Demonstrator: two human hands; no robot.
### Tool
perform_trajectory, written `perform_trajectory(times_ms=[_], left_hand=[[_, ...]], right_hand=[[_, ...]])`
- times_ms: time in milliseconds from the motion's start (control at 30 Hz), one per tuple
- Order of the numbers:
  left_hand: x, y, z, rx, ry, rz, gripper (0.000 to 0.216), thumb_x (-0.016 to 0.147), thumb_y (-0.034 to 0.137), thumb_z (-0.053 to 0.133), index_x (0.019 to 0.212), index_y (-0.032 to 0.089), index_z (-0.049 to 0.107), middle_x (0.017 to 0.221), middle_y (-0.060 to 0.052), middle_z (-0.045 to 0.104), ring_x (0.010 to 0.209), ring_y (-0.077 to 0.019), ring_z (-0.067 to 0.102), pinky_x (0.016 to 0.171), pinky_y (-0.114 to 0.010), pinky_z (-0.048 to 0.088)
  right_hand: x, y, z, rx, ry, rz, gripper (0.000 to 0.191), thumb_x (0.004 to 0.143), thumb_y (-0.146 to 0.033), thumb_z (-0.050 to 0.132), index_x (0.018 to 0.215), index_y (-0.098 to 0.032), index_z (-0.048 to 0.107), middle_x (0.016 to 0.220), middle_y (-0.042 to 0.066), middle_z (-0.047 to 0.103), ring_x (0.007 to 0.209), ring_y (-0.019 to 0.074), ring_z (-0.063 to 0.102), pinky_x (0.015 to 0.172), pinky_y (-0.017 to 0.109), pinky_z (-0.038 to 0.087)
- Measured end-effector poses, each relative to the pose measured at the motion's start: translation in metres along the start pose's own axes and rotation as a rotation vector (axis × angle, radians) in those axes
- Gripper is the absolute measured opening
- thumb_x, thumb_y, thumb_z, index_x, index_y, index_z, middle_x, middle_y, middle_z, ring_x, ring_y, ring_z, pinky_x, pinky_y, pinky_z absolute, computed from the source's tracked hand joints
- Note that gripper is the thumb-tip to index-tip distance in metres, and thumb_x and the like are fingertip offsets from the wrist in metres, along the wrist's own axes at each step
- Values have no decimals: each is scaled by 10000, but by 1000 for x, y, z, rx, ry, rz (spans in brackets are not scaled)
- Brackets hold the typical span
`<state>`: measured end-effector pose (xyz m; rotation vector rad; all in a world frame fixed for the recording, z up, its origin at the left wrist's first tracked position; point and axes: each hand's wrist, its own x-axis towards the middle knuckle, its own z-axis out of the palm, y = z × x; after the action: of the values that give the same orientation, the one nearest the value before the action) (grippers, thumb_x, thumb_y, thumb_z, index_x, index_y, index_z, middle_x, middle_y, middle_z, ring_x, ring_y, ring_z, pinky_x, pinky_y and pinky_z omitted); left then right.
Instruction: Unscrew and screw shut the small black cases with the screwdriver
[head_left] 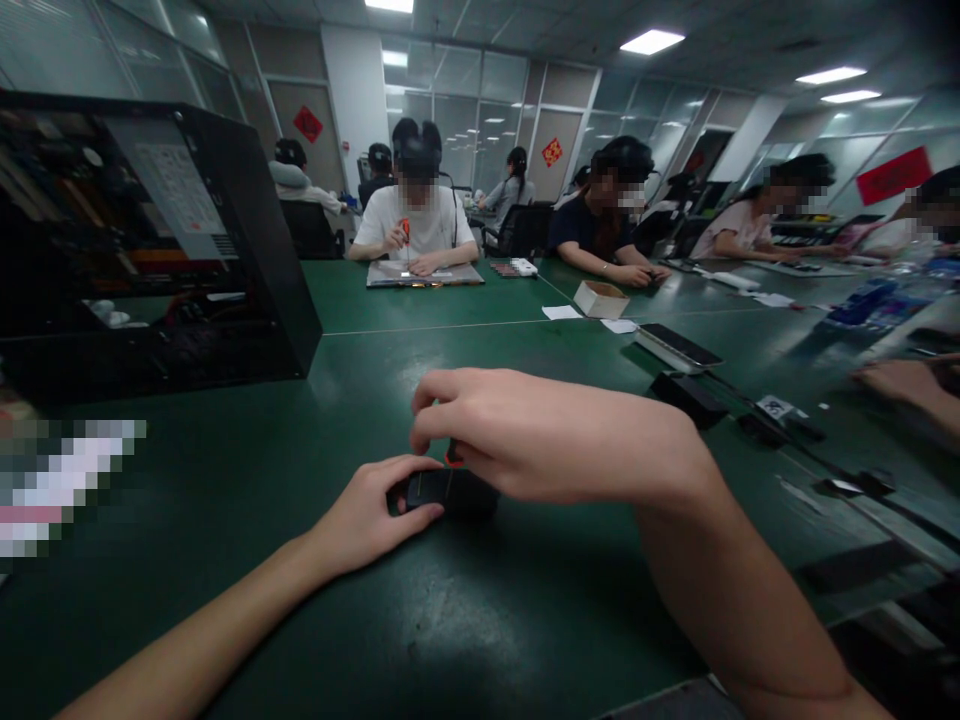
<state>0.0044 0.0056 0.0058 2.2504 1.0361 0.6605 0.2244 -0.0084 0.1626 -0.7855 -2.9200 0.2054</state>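
My left hand (375, 505) rests on the green table, with thumb and fingers closed around the near-left end of a small black boxy device (431, 488). The device lies low on the tabletop, and its right part is in the shadow of my other hand. Above it, my right hand (495, 425) is bent at the wrist with curled fingers. A black-and-red tool (454, 455) shows under those fingers, just over the device. Most of that tool is hidden by the hand, so its kind and its tip cannot be made out.
An open black computer case (292, 300) stands at the left. To the right lie a white box with a dark top (675, 348), a black block (688, 398) and cables. A small open carton (600, 298) sits farther back. Across the table, a person (416, 225) holds a red screwdriver.
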Motion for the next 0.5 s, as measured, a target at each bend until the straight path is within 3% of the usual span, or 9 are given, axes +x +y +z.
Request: perform_trajectory(times_ms=[200, 367, 500], left_hand=[[0, 0, 0, 7, -7, -3, 331, 875, 351, 706, 1183, 232, 688, 1059, -28, 745, 891, -229, 687, 766, -313, 514], [0, -1, 2, 0, 3, 6, 327, 879, 368, 700, 1172, 223, 690, 1015, -26, 734, 818, -209, 676, 719, -298, 513], [-1, -2, 1, 9, -4, -11, 319, 872, 371, 695, 1152, 217, 688, 977, -25, 734, 739, -190, 656, 667, -289, 507]], right_hand=[[-2, 0, 1, -75, 1, 89, 161, 954, -116, 548, 999, -127, 702, 986, 85, 661, 854, 189, 598, 688, 301, 382], [-4, -3, 0, 21, -9, -29, 246, 925, -61, 554, 1101, -159, 696, 1189, 82, 641, 947, 173, 610, 737, 275, 413], [-9, -12, 5, -90, -3, 120, 139, 942, -157, 585, 965, -155, 722, 964, 71, 687, 801, 181, 613, 640, 291, 368]])
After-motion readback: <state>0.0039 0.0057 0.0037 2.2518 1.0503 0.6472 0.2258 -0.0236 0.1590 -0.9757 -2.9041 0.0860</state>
